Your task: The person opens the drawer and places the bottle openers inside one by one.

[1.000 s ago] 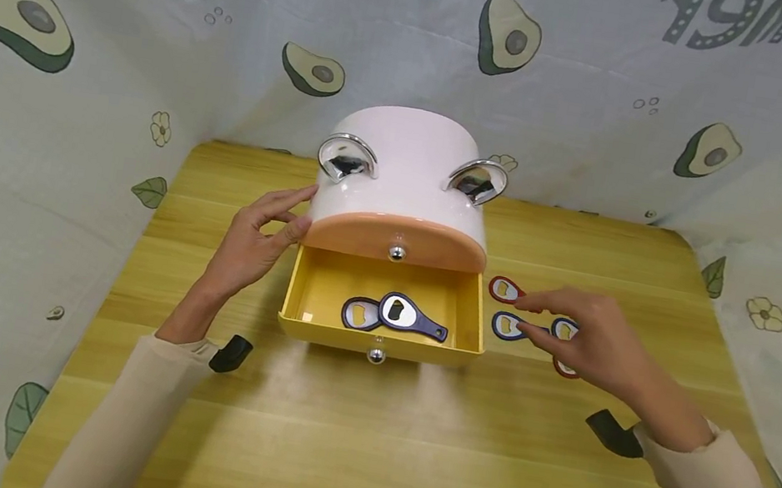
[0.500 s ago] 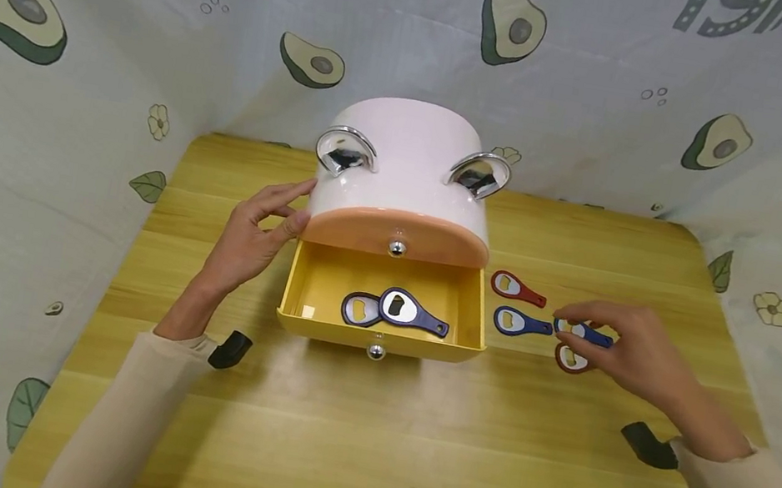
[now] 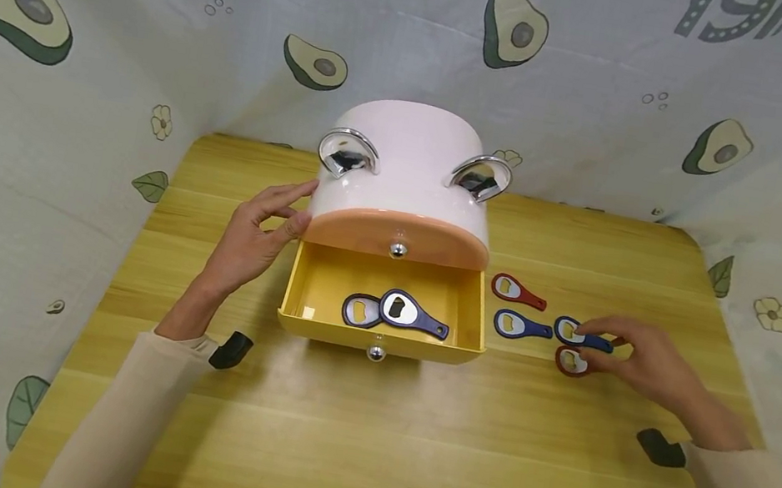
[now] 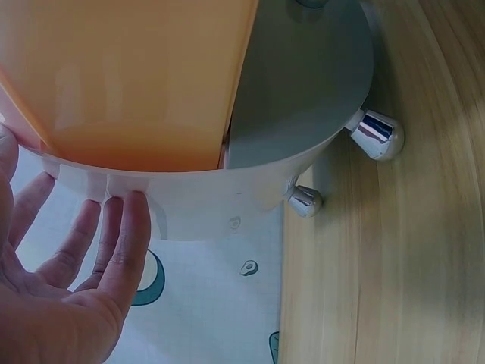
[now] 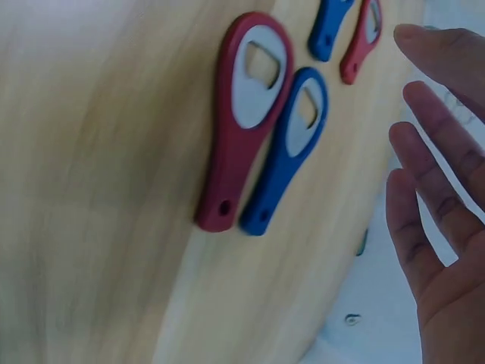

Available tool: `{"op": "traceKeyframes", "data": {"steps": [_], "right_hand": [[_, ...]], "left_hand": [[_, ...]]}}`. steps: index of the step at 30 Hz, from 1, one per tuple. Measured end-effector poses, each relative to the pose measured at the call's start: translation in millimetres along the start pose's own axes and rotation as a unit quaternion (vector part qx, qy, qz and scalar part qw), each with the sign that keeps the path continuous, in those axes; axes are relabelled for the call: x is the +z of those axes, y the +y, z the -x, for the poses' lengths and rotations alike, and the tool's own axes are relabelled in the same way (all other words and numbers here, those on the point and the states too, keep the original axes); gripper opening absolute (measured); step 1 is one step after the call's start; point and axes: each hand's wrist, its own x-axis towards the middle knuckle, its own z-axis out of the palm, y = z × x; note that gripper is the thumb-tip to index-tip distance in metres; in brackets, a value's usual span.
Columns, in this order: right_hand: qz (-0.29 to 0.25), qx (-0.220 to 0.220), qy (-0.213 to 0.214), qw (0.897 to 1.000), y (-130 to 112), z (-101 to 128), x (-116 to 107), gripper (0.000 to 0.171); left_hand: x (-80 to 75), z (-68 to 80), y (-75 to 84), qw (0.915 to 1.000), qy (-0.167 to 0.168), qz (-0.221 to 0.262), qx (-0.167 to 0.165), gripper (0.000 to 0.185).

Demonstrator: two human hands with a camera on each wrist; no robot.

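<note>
My left hand [image 3: 250,244] rests its fingertips against the left side of a white drawer box [image 3: 403,161], fingers fairly straight. In the box's pulled-out yellow drawer [image 3: 326,272] lie two bottle openers, a blue one [image 3: 428,325] overlapping the other. On the right, my right hand [image 3: 638,365] hovers close over a blue bottle opener [image 3: 592,341] and a red bottle opener [image 3: 572,371]. The right wrist view shows its relaxed fingers [image 5: 428,182] apart from that red-and-blue pair, holding nothing. Farther left lie another red opener [image 3: 530,298] and another blue opener [image 3: 537,330].
The box has two shiny ear-shaped pieces [image 3: 480,177] on top and a closed orange drawer [image 3: 355,230] above the yellow one. Silver knobs [image 3: 376,352] stick out in front. An avocado-print cloth [image 3: 242,19] hangs behind the wooden table [image 3: 359,458].
My right hand has moved right, from over the left openers to the right-hand pair. The blue opener there has shifted slightly. My left hand stays at the box.
</note>
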Motion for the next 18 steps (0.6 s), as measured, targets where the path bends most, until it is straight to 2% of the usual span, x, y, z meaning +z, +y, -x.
{"op": "traceKeyframes", "data": {"steps": [8,14,18], "right_hand": [[-0.039,-0.006,-0.017,0.999,15.9,6.1,13.3,0.037],[-0.042,-0.009,-0.036,0.998,22.6,11.2,20.9,0.032],[-0.046,0.004,-0.045,0.998,26.0,13.3,27.4,0.029]], "left_hand": [[0.5,-0.9,0.2,1.0,0.0,-0.003,-0.001,0.044],[0.2,-0.6,0.3,1.0,-0.001,-0.007,-0.006,0.044],[0.3,-0.3,0.3,0.9999,-0.002,-0.007,-0.007,0.044]]}}
